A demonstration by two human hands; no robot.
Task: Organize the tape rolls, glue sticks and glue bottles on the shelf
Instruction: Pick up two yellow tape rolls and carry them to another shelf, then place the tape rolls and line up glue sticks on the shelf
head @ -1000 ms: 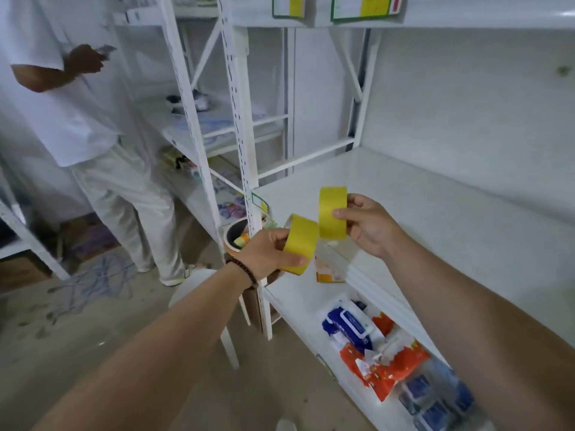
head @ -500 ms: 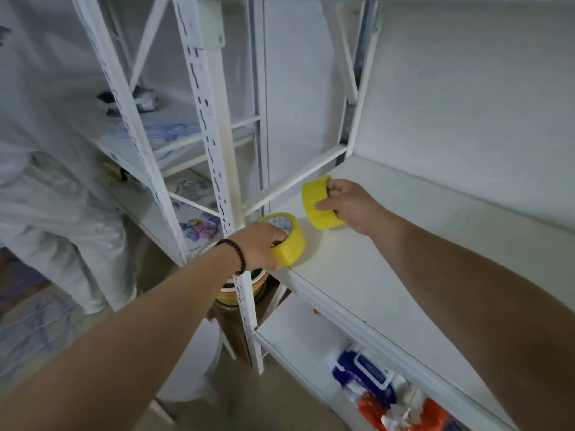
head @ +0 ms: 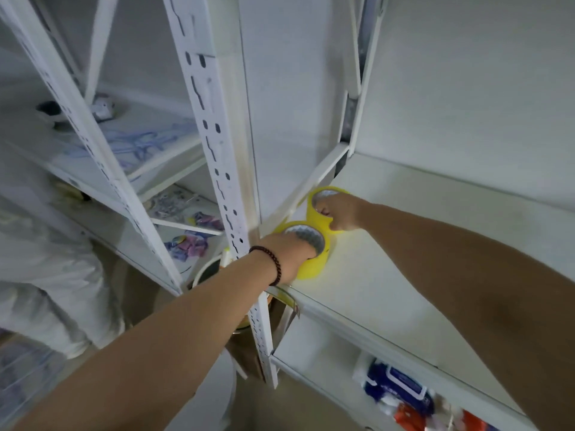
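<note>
Two yellow tape rolls lie flat, side by side, at the left end of the white shelf (head: 404, 259). My left hand (head: 289, 253), with a bead bracelet on the wrist, grips the near yellow tape roll (head: 314, 265), fingers in its core. My right hand (head: 340, 213) holds the far yellow tape roll (head: 317, 217) close to the back corner, fingers reaching into its hole. The two rolls touch each other. No glue sticks or glue bottles show on this shelf.
A perforated white upright (head: 217, 157) stands just left of my left wrist. A bucket (head: 208, 272) with items sits below it. The lower shelf holds blue and orange packs (head: 401, 390). A person in white (head: 40, 269) stands at the left beside another rack.
Both hands came down from mid-air with the rolls and laid them flat on the shelf's left end. The right roll went further back toward the corner; the view moved closer.
</note>
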